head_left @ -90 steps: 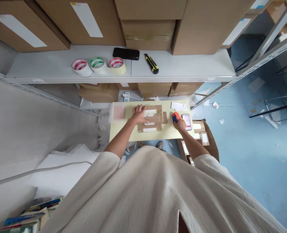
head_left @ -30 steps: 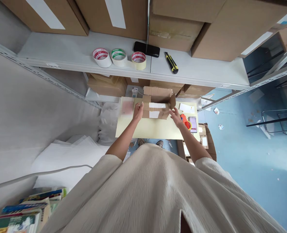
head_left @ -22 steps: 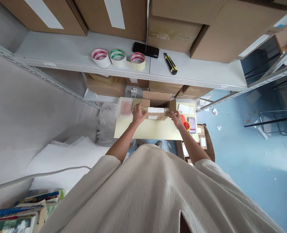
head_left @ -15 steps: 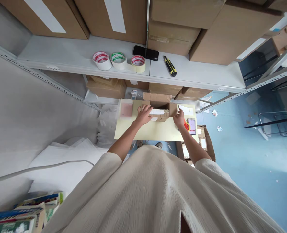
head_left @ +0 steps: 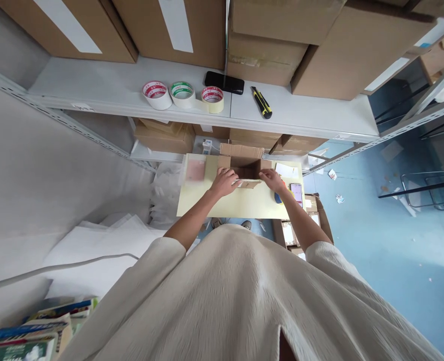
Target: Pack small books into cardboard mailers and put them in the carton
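Observation:
On the pale yellow table (head_left: pixel 240 206) stands a small cardboard box (head_left: pixel 242 150), its top open and its brown inside showing. The far and side flaps spread outward. My left hand (head_left: pixel 225 182) is closed over the left end of the near edge, fingers reaching over it. At the right end of that edge, my right hand (head_left: pixel 272 180) pinches the cardboard near the corner. A roll of tape, with blue showing (head_left: pixel 278 198), lies partly hidden behind my right wrist. Beside it is a phone (head_left: pixel 296 193) with a lit screen.
Above the table runs a grey shelf (head_left: pixel 304 118) with tape rolls (head_left: pixel 184 94), a black phone (head_left: pixel 224 82), a yellow-black utility knife (head_left: pixel 261 103) and large cartons (head_left: pixel 267 55). A carton of small boxes (head_left: pixel 321 220) stands on the floor at right. White sheets (head_left: pixel 105 245) lie at left.
The near flap with its white label has swung down, and the box's inside shows more. My right hand has moved left from the side flap onto the near edge; my left hand shifted slightly nearer me.

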Demonstrator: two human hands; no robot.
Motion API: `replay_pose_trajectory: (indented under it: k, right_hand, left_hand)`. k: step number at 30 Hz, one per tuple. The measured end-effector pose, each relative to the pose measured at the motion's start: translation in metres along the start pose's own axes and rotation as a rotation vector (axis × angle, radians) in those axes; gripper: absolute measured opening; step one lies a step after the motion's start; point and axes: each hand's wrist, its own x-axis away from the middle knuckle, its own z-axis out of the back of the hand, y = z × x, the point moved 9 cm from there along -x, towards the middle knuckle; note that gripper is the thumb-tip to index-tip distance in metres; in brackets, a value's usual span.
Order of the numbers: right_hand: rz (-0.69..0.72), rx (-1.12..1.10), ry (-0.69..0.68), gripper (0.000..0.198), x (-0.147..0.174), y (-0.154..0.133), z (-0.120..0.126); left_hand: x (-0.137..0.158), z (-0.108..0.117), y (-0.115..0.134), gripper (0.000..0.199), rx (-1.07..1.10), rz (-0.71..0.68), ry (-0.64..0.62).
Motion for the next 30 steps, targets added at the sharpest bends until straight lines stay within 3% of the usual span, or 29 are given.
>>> replay_pose_trajectory:
  k: [4,11,14,18,23,30]
  right_hand:
    - [0.126,0.082,-0.078,0.065,0.005,0.0,-0.015]
    - [0.144,0.245,-0.141,0.081,0.013,-0.005,-0.028]
    - [0.154,0.264,-0.146,0.082,0.013,-0.008,-0.028]
    - [0.174,0.284,-0.16,0.08,0.012,-0.007,-0.029]
    - [0.163,0.286,-0.16,0.081,0.01,-0.005,-0.031]
    - [0.119,0.314,-0.14,0.092,0.004,-0.004,-0.029]
  left_hand:
    - [0.001,-0.012,0.001,0.052,-0.01,0.023,-0.118]
    - [-0.009,-0.026,0.004,0.047,-0.025,0.014,-0.157]
    - [-0.003,-0.024,-0.004,0.045,-0.098,0.049,-0.125]
    - [0.013,-0.006,-0.017,0.048,-0.135,0.11,0.01]
    - [0.03,0.015,-0.046,0.064,-0.11,0.304,0.143]
    - [0.029,0.005,-0.076,0.075,-0.056,0.423,0.079]
